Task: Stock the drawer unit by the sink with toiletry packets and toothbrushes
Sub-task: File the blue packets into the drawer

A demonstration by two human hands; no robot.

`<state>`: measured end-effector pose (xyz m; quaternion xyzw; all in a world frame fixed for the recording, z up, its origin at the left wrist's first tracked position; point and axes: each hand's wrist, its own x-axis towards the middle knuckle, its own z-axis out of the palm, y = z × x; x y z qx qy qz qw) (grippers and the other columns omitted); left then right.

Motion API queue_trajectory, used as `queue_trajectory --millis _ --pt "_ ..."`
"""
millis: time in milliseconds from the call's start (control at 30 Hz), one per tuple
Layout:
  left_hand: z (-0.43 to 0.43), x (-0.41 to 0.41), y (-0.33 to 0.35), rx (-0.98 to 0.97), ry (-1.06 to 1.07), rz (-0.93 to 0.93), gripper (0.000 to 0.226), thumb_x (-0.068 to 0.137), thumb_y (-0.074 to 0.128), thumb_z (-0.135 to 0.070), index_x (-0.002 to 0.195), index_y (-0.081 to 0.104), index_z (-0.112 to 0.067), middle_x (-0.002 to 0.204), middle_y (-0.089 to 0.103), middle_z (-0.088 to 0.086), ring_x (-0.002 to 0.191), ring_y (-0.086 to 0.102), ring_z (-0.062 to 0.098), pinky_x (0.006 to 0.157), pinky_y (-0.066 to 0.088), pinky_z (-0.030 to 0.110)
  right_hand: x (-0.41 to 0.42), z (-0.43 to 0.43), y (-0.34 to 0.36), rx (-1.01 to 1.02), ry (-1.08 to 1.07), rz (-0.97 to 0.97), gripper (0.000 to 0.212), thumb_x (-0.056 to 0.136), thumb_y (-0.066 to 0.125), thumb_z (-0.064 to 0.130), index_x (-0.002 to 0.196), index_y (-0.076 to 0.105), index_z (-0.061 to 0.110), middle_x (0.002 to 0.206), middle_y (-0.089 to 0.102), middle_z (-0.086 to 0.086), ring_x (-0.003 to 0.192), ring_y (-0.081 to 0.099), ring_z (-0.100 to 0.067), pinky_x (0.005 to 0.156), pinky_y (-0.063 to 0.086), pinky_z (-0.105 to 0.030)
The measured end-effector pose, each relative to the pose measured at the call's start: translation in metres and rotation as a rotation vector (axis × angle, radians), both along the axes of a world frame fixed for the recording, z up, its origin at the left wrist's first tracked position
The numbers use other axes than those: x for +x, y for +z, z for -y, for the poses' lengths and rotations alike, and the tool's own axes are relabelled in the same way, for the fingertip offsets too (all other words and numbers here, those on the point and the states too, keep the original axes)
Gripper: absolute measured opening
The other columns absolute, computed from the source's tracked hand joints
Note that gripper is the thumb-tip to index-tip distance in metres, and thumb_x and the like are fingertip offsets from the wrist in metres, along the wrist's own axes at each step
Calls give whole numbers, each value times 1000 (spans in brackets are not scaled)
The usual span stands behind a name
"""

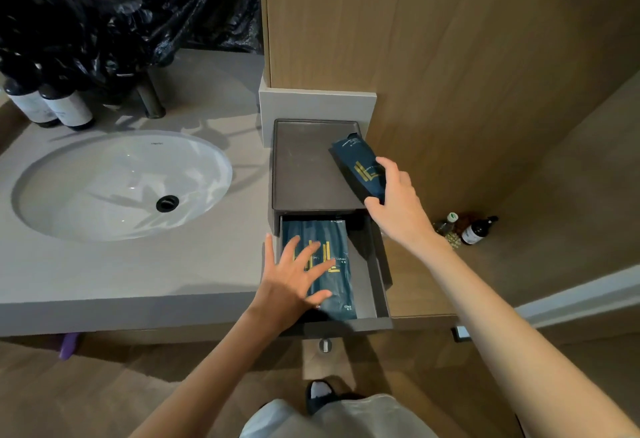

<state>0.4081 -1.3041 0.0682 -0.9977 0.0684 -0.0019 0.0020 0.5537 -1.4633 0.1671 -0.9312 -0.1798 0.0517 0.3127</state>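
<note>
Dark blue with gold lettering: toiletry packets (337,240) lying lengthwise in the pulled-out drawer (380,285) of the grey drawer unit (304,167), set on the stone-coloured counter (138,271) just right of the white sink (86,177). Flat on top of those packets, the left hand (294,278), palm down, fingers straight and fanned apart, gripping nothing. To the right of the packets, a bare strip of drawer floor. Over the right edge of the unit's tray-like top, the right hand (394,195), thumb and fingers curled round the lower end of another blue packet (356,163), holding it at a slant, upper end toward the wall; touching the tray or just clear of it, impossible to tell. Behind the unit, a wood-grain panel (450,39). At the back of the counter, left of the basin, two dark bottles (65,105) with pale labels, a dark tap (150,98) and crumpled black plastic sheeting (121,4). On the floor to the right, near the wall, a few small bottles (478,229). Below, between the bare forearms, a dark shoe (318,392) on wood flooring.
</note>
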Motion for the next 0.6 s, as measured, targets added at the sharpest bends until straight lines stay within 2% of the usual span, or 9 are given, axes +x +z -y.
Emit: queue_trajectory --millis 100,200,267,400,533,600 --pt "-2 2 5 15 -52 -90 56 86 23 -66 129 54 -45 140 53 -4 132 46 34 106 8 70 -34 17 17 72 19 -36 61 90 56 18 144 28 27 131 46 -6 101 52 -15 81 41 -26" --pt "-2 5 9 75 -122 -140 62 86 6 -66 141 29 -51 158 20 -11 148 9 29 108 -13 68 -68 32 28 94 51 -72 58 90 57 20 141 31 32 129 52 1 97 59 -11 75 46 -21" --pt "-2 3 13 93 -149 -154 56 90 10 -64 142 24 -51 159 18 -10 149 4 28 109 -12 67 -91 40 31 80 51 -85 59 88 58 21 139 32 35 129 52 6 98 59 -8 78 48 -21" --pt "-4 1 17 105 -157 -132 61 87 3 -64 141 28 -51 156 29 -8 147 13 29 110 -8 67 -130 49 28 -36 54 -63 55 87 59 23 137 37 33 137 45 10 109 51 -8 96 46 -33" --pt "-1 0 19 89 -132 -156 50 94 21 -61 142 26 -51 157 26 -8 148 9 28 110 -8 67 -151 48 15 -137 6 -74 45 89 54 27 132 42 30 134 47 7 98 56 -13 91 44 -32" --pt "-2 -1 20 78 -128 -158 49 95 24 -60 143 27 -50 157 25 -9 148 9 27 110 -9 67 -156 42 6 -169 -16 -56 43 91 50 26 134 42 26 136 45 5 102 58 -19 90 41 -32"
